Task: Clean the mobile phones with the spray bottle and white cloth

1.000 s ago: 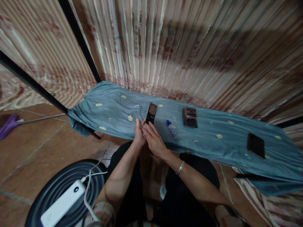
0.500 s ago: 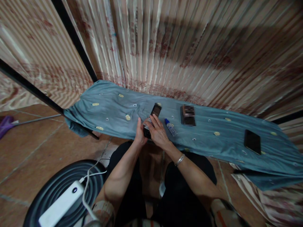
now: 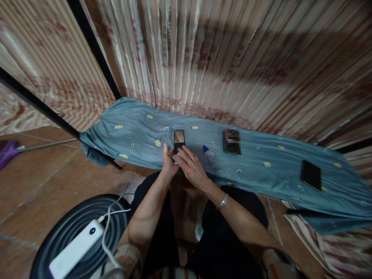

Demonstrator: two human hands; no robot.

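Black phone (image 3: 179,140) | long axis away from person | both hands' fingers (image 3: 186,154) grip its near end

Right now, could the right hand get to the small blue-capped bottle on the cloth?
Probably yes. The right hand is on the phone, and the bottle lies just beside it on the blue cloth, with nothing between.

Both forearms bare, no sleeves below elbow. Short patterned sleeves at near edge: pale fabric with reddish-brown print, left sleeve (image 3: 128,257) near left, right sleeve (image 3: 277,263) near right, orange-red stripe on it. Silver bangle (image 3: 223,202) round right wrist. Black trousers (image 3: 215,240) cover both legs. Left hand (image 3: 167,164) and right hand (image 3: 192,166) bare, no rings or gloves visible.
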